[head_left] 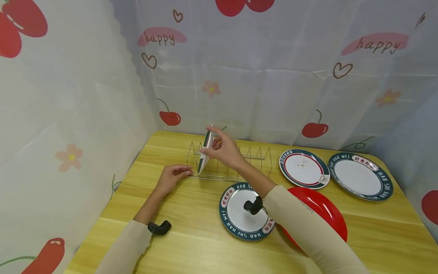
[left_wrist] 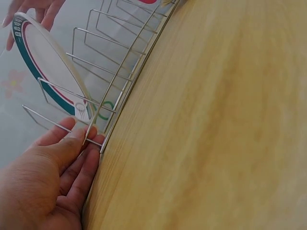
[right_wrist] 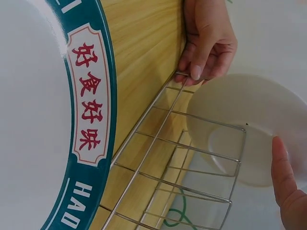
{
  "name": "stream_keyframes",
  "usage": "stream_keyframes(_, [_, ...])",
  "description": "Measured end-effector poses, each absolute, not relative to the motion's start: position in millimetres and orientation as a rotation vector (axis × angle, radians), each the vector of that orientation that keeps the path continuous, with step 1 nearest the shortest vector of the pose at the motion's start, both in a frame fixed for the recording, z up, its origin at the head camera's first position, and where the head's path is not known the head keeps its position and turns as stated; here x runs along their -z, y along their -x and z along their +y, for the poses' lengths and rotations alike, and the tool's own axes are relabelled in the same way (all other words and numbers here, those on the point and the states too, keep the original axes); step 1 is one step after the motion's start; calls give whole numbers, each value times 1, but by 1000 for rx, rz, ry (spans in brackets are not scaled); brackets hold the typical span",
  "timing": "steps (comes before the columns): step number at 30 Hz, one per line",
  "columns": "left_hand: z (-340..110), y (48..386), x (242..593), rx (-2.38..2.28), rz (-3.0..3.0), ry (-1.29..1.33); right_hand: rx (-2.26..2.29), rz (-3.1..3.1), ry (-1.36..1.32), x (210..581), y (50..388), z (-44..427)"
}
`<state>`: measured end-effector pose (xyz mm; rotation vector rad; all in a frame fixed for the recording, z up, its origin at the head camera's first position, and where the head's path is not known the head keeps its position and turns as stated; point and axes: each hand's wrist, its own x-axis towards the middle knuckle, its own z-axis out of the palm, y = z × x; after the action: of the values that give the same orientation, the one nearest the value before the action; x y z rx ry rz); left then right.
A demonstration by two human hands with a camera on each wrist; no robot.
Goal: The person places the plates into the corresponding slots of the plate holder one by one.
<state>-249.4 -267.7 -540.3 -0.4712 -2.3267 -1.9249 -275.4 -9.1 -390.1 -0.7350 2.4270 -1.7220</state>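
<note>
Metal wire rack — a green-rimmed plate tilted at its left end.
The right hand grips the plate's rim — the left hand pinches the rack's near left corner.

White plate, green-banded rim, red inner ring, is being held near-upright at left end of silver wire rack.

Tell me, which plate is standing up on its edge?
The plate in the wire rack, held by the right hand, stands on edge; the other four plates lie flat on the table.
</note>
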Motion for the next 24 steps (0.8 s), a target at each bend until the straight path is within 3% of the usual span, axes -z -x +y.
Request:
stream_keyframes(17, [-263, 244, 527, 1928, -2360, 478, 1618, 2544, 771, 406, 272, -15])
stream_keyframes(24, [-270, 247, 539, 1912, -2335, 475, 1662, 2537, 796, 409, 269, -19])
